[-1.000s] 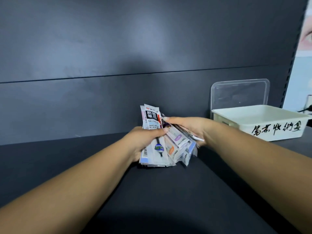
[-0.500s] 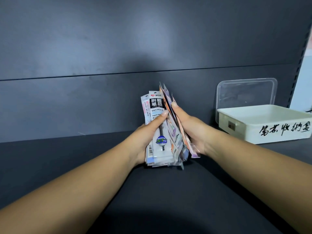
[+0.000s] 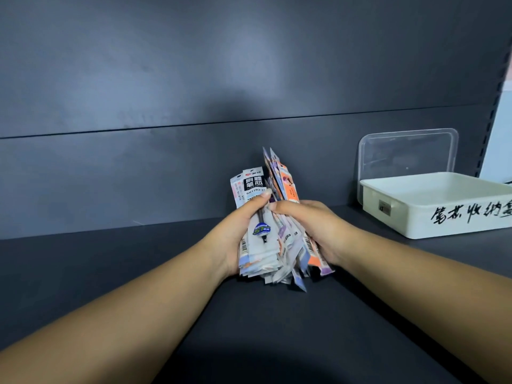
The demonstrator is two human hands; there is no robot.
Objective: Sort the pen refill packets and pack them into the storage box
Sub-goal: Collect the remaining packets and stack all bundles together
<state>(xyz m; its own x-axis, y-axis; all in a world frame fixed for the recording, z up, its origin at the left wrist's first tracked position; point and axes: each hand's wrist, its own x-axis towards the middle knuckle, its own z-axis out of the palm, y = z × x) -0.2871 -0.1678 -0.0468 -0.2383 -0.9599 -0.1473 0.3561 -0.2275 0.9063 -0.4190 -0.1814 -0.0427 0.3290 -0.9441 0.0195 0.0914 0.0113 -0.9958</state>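
Gripping refill packets [image 3: 273,231] between left hand [image 3: 235,239] and right hand [image 3: 313,231], fingers curled round bundle | long axis upright, tops far, bottoms on shelf [image 3: 110,273] | storage box [image 3: 432,206] right, apart

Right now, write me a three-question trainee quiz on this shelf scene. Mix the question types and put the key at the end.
1. True or false: the storage box already has its clear lid closed on top.
2. Multiple choice: the bundle of refill packets is held by A) the left hand only, B) the right hand only, C) both hands together.
3. Fill in: the storage box stands on the dark shelf to the person's ____ of the hands.

Key
1. False: the lid leans upright behind the open box.
2. C: one hand grips each side of the bundle.
3. Right.
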